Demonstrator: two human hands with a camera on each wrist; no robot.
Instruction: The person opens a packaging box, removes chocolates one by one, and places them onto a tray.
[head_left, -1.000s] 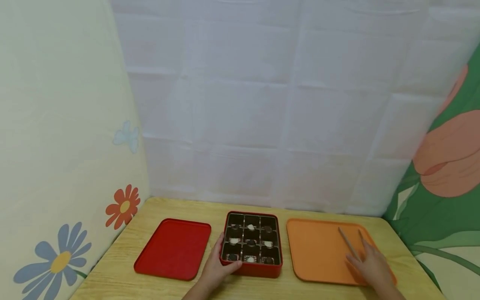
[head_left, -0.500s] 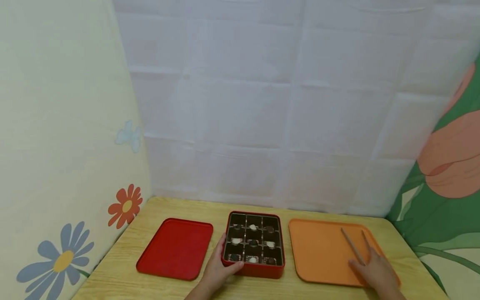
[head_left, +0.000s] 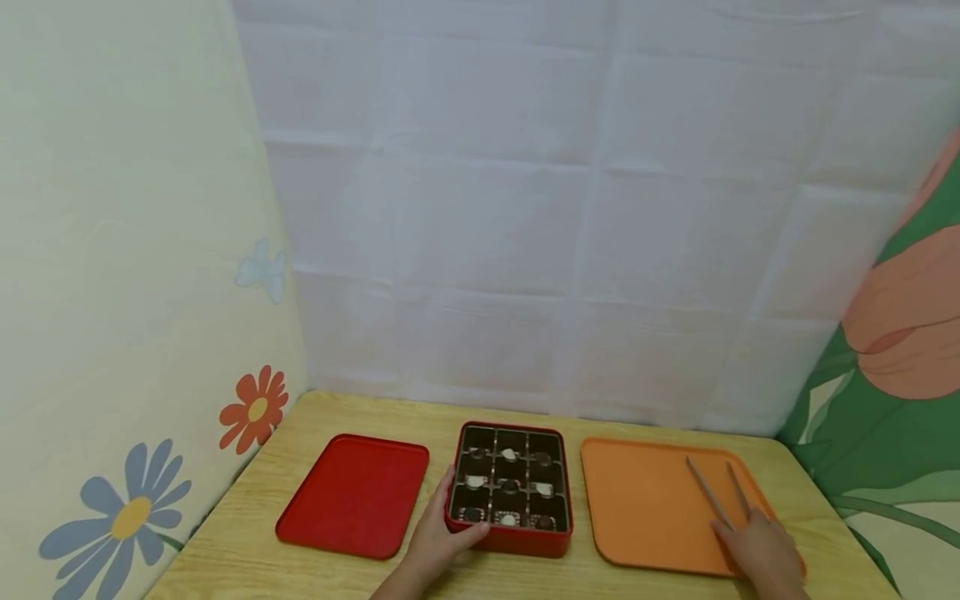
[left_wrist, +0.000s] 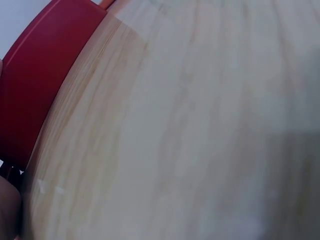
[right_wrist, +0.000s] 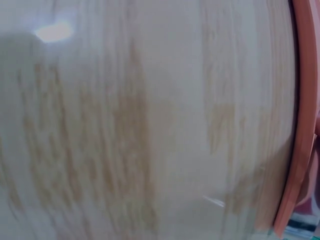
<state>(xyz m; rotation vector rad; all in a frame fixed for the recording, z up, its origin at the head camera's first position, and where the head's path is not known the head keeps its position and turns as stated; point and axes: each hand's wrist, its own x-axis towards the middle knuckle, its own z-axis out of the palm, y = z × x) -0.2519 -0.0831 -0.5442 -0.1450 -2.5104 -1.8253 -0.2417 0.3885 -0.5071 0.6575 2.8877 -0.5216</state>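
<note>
In the head view a red square box (head_left: 525, 543) stands mid-table, its dark insert divided into several compartments holding small dark and white pieces that look like chocolates. My left hand (head_left: 438, 537) holds the box at its left side, thumb at the front left corner, other fingers mostly hidden behind the wall. The box's red side fills the upper left of the left wrist view. At the right, my right hand (head_left: 761, 550) grips slim tongs (head_left: 707, 490) near their back end. Their two arms lie spread over the orange tray (head_left: 645, 500), tips pointing away from me.
Left of the box lies a flat red lid or tray (head_left: 352, 496) with a raised rim. The pale wooden table (head_left: 517, 579) ends at a white cloth (head_left: 450, 250) behind; printed fabric hangs at both sides. The tray's rim edges the right wrist view.
My right hand has slid back toward me and slightly right along the tongs, so more of their length shows. The whole head view has shifted slightly; my left hand stays on the box.
</note>
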